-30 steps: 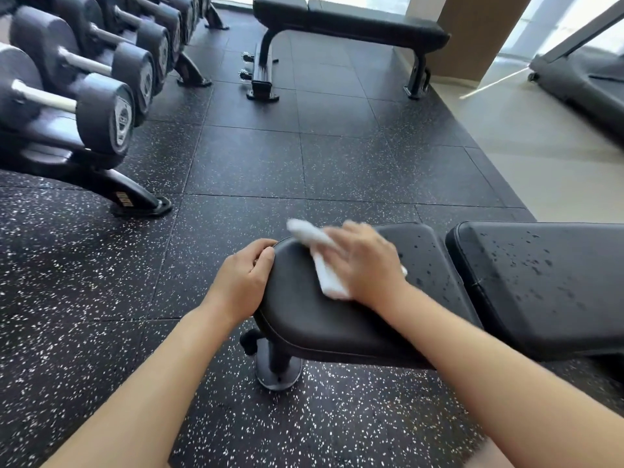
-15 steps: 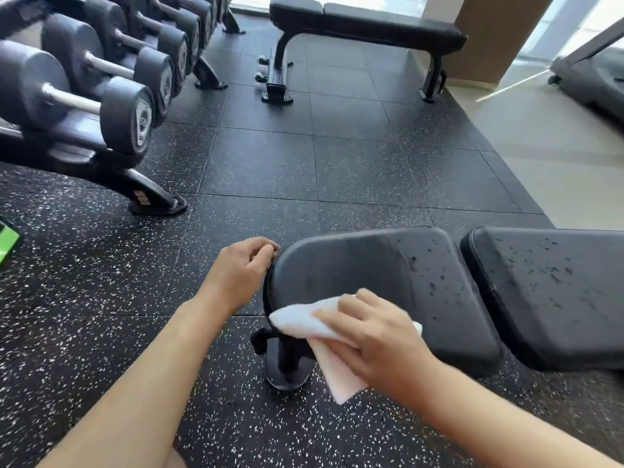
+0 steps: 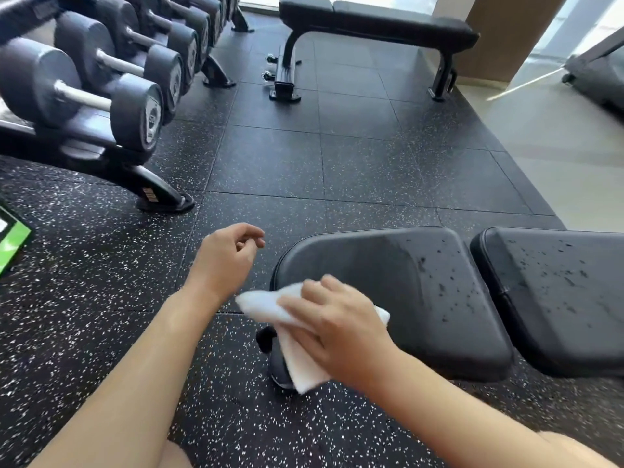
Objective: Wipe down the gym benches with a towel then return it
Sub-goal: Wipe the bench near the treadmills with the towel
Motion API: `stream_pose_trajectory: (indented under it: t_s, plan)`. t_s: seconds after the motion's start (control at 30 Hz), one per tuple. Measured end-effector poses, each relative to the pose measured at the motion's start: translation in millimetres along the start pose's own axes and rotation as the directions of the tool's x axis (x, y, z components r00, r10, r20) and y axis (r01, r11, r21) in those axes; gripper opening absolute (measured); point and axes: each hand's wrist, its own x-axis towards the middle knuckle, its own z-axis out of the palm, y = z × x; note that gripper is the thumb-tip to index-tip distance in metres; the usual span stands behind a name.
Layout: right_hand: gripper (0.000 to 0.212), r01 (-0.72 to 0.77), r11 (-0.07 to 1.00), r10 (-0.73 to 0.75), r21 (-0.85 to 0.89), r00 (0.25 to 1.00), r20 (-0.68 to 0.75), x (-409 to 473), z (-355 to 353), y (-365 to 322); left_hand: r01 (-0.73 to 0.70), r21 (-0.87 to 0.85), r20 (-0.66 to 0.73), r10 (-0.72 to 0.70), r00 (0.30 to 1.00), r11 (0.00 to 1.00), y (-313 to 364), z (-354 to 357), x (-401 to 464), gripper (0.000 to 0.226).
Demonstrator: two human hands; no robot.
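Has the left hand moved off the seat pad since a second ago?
Yes. The left hand was gripping the rounded end of the seat pad; now it hangs clear of that end, to its left over the floor, holding nothing.

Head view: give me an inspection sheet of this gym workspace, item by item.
Surface: near bench seat pad has its left part wiped, droplets on its right side; back pad speckled with droplets.
Job's things: white towel at the seat pad's left end.
Clutter: green-edged item on the floor, left.
Grip: right hand holds the towel; left hand loose, off the pad, holding nothing.
Cables: nothing seen.
Surroundings: dumbbell rack, far flat bench, treadmill.
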Motion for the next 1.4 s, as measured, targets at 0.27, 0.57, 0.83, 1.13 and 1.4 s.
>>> stream_pose_trajectory:
  t_s: [0.27, 0.57, 0.83, 1.13, 1.4]
  plan:
    - [0.020, -0.410, 0.910, 0.405, -0.051, 0.910, -0.093, 11.7, -33.1, 107.2, -0.126, -0.001, 0.118, 0.125, 0.985, 0.992, 27.9, 30.9, -13.8, 0.024]
    - [0.012, -0.280, 0.960, 0.279, 0.004, 0.956, -0.093, -32.1, -34.7, 50.3, -0.226, 0.144, 0.194, 0.196, 0.961, 0.963, 59.8, 55.5, -23.5, 0.035]
    - [0.023, -0.195, 0.980, 0.195, 0.028, 0.981, 0.009, -59.6, -59.6, 86.3, -0.355, 0.364, 0.164, 0.316, 0.935, 0.861, 64.4, 71.0, -52.6, 0.050]
    - [0.029, -0.500, 0.861, 0.506, -0.094, 0.860, 0.061, 66.0, -32.0, 171.1, -0.326, 0.364, 0.116, 0.305, 0.945, 0.872, 73.3, 75.2, -50.5, 0.045]
    - [0.019, -0.268, 0.963, 0.269, 0.036, 0.961, -0.056, -80.6, -49.9, 60.7, -0.329, 0.322, 0.112, 0.309, 0.944, 0.888, 70.1, 76.2, -46.8, 0.036]
